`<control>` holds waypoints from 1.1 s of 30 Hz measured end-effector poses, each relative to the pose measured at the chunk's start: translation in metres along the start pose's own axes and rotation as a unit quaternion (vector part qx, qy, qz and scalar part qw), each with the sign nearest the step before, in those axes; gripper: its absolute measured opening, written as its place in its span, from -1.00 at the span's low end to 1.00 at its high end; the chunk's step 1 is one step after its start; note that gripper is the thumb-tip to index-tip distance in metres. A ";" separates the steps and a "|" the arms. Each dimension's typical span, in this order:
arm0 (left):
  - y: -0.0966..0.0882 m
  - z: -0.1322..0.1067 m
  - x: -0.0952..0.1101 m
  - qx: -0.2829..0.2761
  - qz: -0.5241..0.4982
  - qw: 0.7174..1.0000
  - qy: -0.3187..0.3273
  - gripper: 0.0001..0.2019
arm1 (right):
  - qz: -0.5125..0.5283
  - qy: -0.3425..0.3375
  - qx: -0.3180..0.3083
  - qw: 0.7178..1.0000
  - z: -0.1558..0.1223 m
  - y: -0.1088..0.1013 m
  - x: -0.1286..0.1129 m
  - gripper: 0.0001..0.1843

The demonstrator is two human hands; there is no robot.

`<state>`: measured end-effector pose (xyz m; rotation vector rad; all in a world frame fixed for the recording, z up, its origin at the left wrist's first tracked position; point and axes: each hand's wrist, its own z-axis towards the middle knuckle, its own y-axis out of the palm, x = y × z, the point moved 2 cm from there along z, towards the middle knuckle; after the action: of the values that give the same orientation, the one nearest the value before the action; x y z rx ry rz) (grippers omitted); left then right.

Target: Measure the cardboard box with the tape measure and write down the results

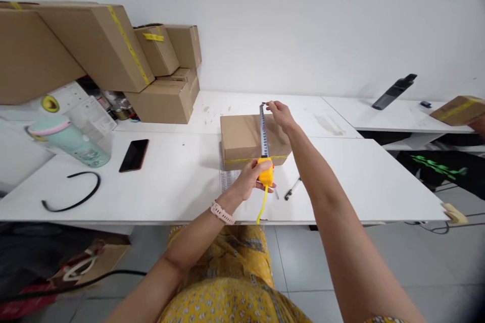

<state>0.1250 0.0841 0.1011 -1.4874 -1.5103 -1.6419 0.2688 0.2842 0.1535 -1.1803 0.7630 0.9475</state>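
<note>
A yellow tape measure (265, 172) is in my left hand (248, 177), its fingers wrapped around the case. From the case, the blade (264, 131) runs out away from me over the top of a closed cardboard box (242, 133). My right hand (279, 113) pinches near the hooked end of the blade, by the box's far edge. Yellow tape runs along the box's near side. Beneath the box lies a printed sheet (228, 180), mostly covered. A pen (292, 189) rests on the white table (341, 176), right of the tape measure's case.
Stacked cardboard boxes (162, 98) stand at the back left. A phone (134, 155), a mint-green bottle (71, 139) and a black curved strip (93, 192) lie to the left. At right are a dark bottle (394, 92) and another person's hand at a small box (460, 110).
</note>
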 end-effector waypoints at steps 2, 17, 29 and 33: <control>0.004 0.012 0.005 0.023 -0.024 0.999 0.003 -0.47 | -0.026 0.021 -0.009 0.999 -0.005 0.004 0.005 -0.48; 0.007 0.027 0.010 0.069 -0.063 0.996 0.005 -0.46 | -0.308 -0.076 -0.116 0.941 -0.001 0.026 0.026 -0.33; 0.012 0.028 0.004 0.070 -0.072 0.995 -0.005 -0.39 | -0.371 -0.103 -0.095 0.918 0.006 0.035 0.037 -0.40; 0.015 0.024 0.001 0.058 -0.085 0.995 0.010 -0.41 | -0.380 -0.092 -0.092 0.916 0.006 0.037 0.035 -0.41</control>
<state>0.1471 0.1018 0.1034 -1.3098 -1.7309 -1.6269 0.2505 0.3014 0.1087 -1.3736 0.0241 0.4619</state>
